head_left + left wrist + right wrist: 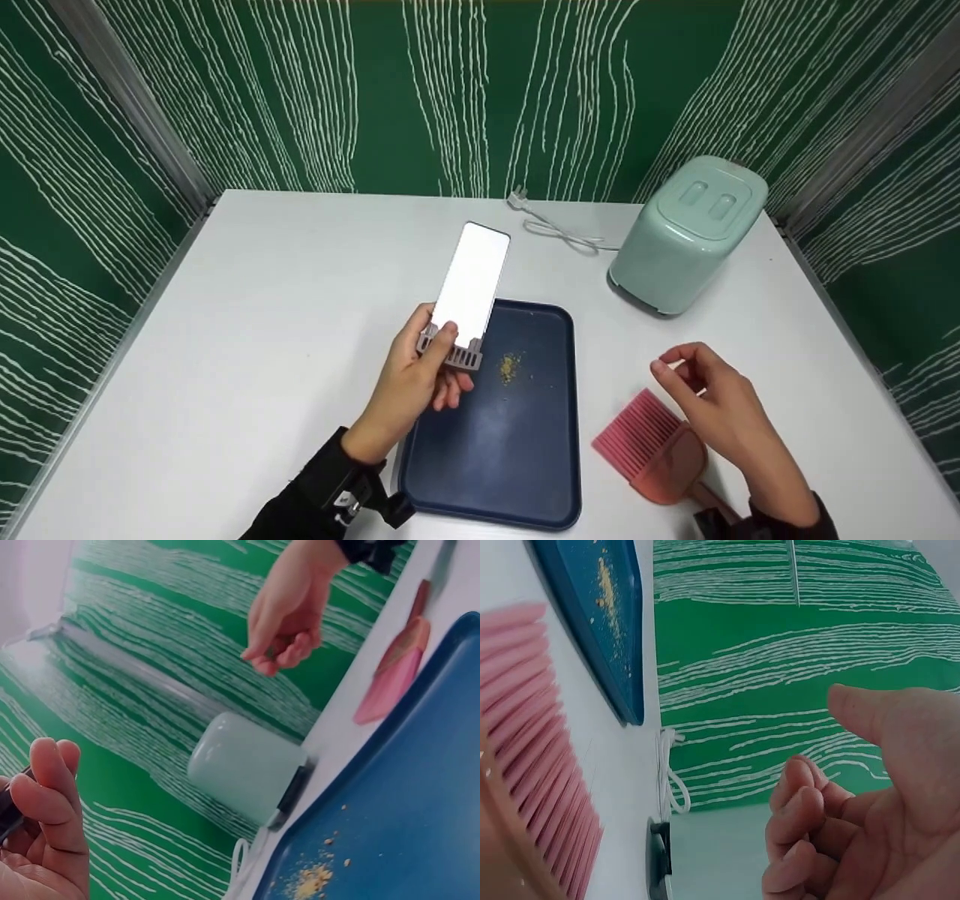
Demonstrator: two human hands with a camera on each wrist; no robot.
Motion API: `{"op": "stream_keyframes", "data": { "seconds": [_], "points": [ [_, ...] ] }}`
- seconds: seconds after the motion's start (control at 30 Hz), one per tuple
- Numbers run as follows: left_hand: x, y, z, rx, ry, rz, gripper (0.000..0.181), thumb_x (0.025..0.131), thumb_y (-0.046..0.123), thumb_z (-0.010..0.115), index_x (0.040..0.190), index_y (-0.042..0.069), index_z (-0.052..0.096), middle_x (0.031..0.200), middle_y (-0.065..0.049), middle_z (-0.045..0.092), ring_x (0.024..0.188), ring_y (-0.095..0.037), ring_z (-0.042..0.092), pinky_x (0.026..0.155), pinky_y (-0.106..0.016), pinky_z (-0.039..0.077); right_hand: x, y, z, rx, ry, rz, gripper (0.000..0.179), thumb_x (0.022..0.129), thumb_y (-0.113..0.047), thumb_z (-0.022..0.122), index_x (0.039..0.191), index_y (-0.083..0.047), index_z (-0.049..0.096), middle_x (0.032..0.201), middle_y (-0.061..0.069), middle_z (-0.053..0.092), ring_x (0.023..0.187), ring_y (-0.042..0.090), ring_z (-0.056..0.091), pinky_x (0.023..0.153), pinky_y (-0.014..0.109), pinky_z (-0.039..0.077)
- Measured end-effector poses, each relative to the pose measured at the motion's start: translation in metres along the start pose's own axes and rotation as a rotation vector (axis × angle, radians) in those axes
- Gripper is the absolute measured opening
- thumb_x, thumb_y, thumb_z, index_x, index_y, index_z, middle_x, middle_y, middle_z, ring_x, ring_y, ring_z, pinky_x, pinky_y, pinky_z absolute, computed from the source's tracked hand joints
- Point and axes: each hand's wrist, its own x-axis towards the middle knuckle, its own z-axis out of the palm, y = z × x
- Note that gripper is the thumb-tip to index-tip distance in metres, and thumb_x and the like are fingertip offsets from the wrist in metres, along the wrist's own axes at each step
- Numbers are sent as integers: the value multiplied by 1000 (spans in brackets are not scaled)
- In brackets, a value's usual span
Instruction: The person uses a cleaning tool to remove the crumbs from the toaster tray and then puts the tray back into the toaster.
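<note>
My left hand [409, 375] grips the grey slotted end of a crumb tray [471, 281], a flat panel with a bright white face, thumb on top. It is raised above the left edge of a dark blue serving tray [495, 457]. Yellowish crumbs [508, 367] lie on the serving tray's upper part. In the left wrist view only a dark bit of the crumb tray shows at the left edge. My right hand [724, 409] hovers with loosely bent fingers and holds nothing. Below it a pink-bristled brush [649, 446] rests on the table, its handle partly hidden.
A mint-green toaster [679, 240] with a lid stands at the back right of the white table [285, 315]. Its white cord and plug [559, 229] lie along the back edge. Green walls [442, 97] with white wavy lines surround the table.
</note>
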Motion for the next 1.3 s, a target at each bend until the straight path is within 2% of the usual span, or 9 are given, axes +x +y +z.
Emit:
{"op": "stream_keyframes", "data": {
  "seconds": [0.27,0.5,0.63,0.8,1.1,1.3],
  "points": [
    [0,-11,13,-19,-22,-6,36,117,31,46,145,8,40,69,-6,71,49,-13,62,43,-25,47,14,-19,11,125,-29,-52,30,112,-30,59,132,-8,66,89,2,70,73,6,61,64,23,46],
    [-2,-22,23,-52,-47,-13,35,117,27,46,146,10,37,73,-8,73,53,-14,67,46,-25,51,24,-34,22,174,-86,-51,31,111,-30,60,132,-9,67,87,2,69,74,11,62,63,23,48],
    [-2,-26,28,-58,-67,-11,34,117,26,48,145,11,37,77,-12,74,56,-15,69,48,-26,53,28,-42,30,198,-106,-68,29,111,-29,61,131,-8,68,86,5,69,73,10,61,63,23,47],
    [-3,-31,33,-85,-91,-21,37,116,26,51,147,12,35,80,-14,75,59,-16,72,51,-27,56,33,-54,41,230,-135,-86,29,110,-28,62,131,-9,68,84,1,68,73,9,61,63,23,47],
    [-5,-42,43,-136,-127,-36,37,115,24,52,144,12,33,81,-15,75,61,-17,74,54,-30,59,33,-69,64,268,-214,-121,31,111,-28,61,133,-7,68,88,6,70,75,14,64,66,24,49],
    [-6,-48,50,-143,-142,-51,40,114,22,54,145,12,31,84,-20,74,63,-17,75,56,-30,61,30,-73,80,269,-266,-153,34,110,-27,62,132,-2,68,88,4,68,74,10,58,66,23,46]
  ]
}}
